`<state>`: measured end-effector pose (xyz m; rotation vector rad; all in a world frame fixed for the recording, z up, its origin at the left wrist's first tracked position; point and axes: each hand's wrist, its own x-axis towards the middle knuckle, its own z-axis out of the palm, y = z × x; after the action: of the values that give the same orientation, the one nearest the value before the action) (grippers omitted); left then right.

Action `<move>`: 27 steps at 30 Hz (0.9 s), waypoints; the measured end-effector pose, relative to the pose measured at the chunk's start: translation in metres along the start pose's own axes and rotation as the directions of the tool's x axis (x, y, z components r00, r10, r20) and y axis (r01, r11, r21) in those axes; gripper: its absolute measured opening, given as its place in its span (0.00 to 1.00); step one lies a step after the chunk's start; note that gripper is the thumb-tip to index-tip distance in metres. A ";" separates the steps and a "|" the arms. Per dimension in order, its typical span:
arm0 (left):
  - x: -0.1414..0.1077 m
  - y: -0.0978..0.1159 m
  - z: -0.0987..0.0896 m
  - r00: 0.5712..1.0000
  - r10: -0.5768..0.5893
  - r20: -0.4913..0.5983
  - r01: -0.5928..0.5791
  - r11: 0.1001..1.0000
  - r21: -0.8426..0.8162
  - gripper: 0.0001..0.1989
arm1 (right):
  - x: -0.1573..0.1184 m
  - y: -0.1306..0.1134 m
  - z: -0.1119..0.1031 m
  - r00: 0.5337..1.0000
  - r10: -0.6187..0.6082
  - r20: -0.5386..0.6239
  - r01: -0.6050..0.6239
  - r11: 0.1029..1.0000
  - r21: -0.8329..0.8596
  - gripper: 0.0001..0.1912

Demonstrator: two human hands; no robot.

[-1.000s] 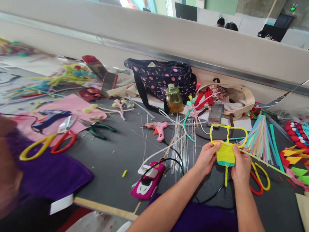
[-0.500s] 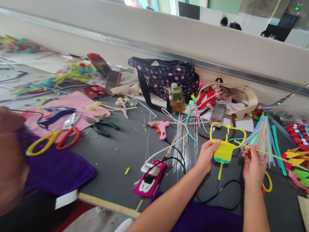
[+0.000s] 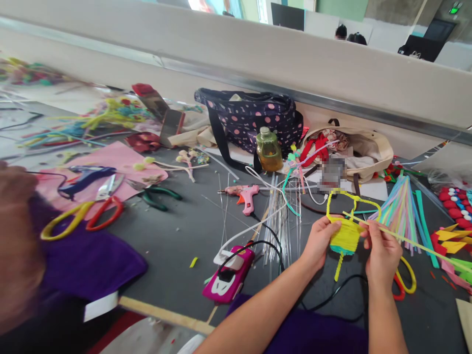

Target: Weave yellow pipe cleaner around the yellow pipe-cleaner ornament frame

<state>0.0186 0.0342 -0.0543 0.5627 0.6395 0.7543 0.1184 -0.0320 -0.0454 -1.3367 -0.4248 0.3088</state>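
Observation:
A yellow pipe-cleaner figure (image 3: 345, 234) with a teal lower band, open loops on top and a twisted stem is held up over the table. My left hand (image 3: 320, 241) pinches its left edge between thumb and fingers. At the figure's right side, my right hand (image 3: 382, 248) is closed on a long pale-yellow pipe cleaner (image 3: 416, 241). One end of that strand crosses in front of the upper loops; the rest runs off to the right. Beneath my right hand lie scissors with yellow and red handles (image 3: 408, 275), partly hidden by the wrist.
A pink glue gun (image 3: 248, 195), a magenta power strip (image 3: 230, 278) and thin wires (image 3: 279, 236) lie left of my hands. Pastel pipe cleaners (image 3: 400, 206) fan out at right. Behind stand a bottle (image 3: 269, 151) and a dark bag (image 3: 247, 118). Another person's arm (image 3: 18, 246) is at far left.
The figure has shifted slightly right and down in my left hand. My right hand has come in against its right side, and the strand's end now crosses the loops.

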 end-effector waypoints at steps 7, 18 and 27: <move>-0.003 -0.002 0.002 0.997 0.064 0.046 -0.065 0.998 0.014 0.21 | -0.002 0.003 0.000 0.996 0.070 0.049 -0.069 0.998 -0.007 0.18; -0.008 -0.001 0.006 0.993 0.115 0.028 -0.116 0.991 0.061 0.19 | -0.003 -0.002 0.001 0.977 0.207 0.039 -0.207 0.978 -0.024 0.19; -0.004 -0.001 0.003 0.987 0.160 -0.035 -0.156 0.984 0.090 0.18 | -0.004 -0.002 0.002 0.966 0.225 0.125 -0.220 0.974 -0.056 0.21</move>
<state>0.0191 0.0295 -0.0514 0.6847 0.6740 0.8922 0.1140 -0.0327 -0.0437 -1.4123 -0.3919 0.5793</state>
